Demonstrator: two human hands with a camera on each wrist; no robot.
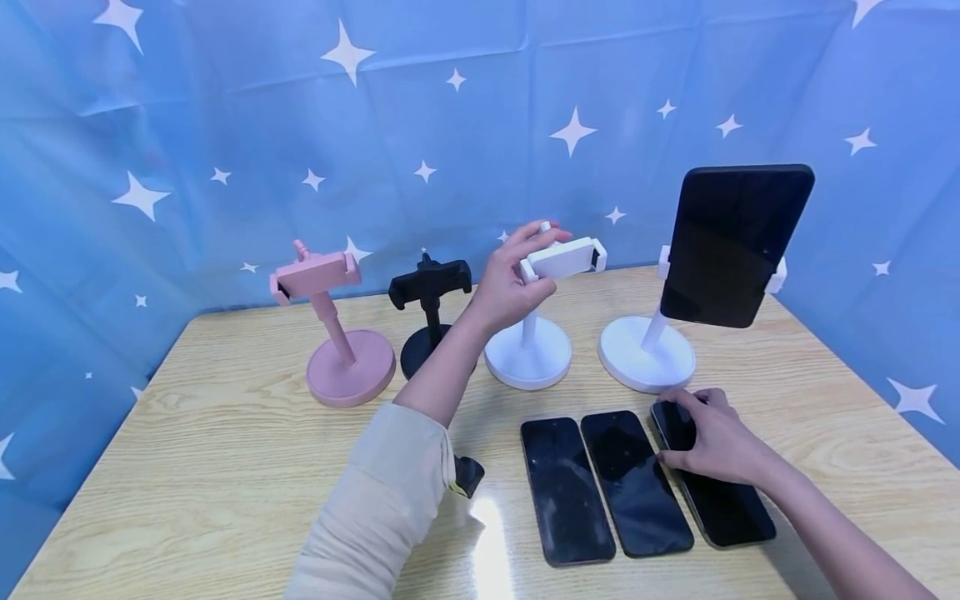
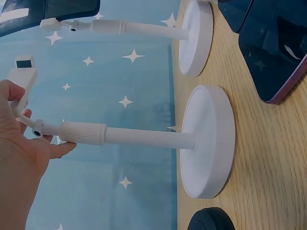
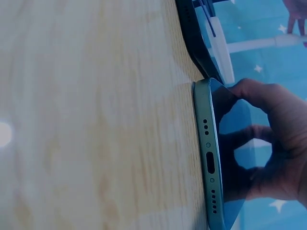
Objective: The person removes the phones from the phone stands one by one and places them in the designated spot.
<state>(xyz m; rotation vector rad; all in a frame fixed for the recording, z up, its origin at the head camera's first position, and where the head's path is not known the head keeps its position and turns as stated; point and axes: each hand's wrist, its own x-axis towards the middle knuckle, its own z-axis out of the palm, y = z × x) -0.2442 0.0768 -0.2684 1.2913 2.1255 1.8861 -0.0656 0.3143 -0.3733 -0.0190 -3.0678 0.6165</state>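
My left hand [image 1: 504,287] grips the clamp head of a white phone stand [image 1: 568,260], thumb below and fingers over the top. In the left wrist view this stand's round base [image 2: 211,143] is on the table, and its post rises to the hand. My right hand [image 1: 716,443] holds the rightmost black-screened phone [image 1: 727,508], which lies on the table, with the thumb at its left edge and the fingertips near its top end. The right wrist view shows that phone's greenish bottom edge [image 3: 209,153] with its port. Two more phones, a middle one [image 1: 633,483] and a left one [image 1: 567,492], lie beside it.
On the right a second white stand [image 1: 647,354] holds a large black tablet-like device [image 1: 735,246]. A pink stand [image 1: 351,367] and a black stand [image 1: 430,283] stand to the left. Behind the wooden table [image 1: 187,467] hangs a blue star-patterned cloth [image 1: 262,100].
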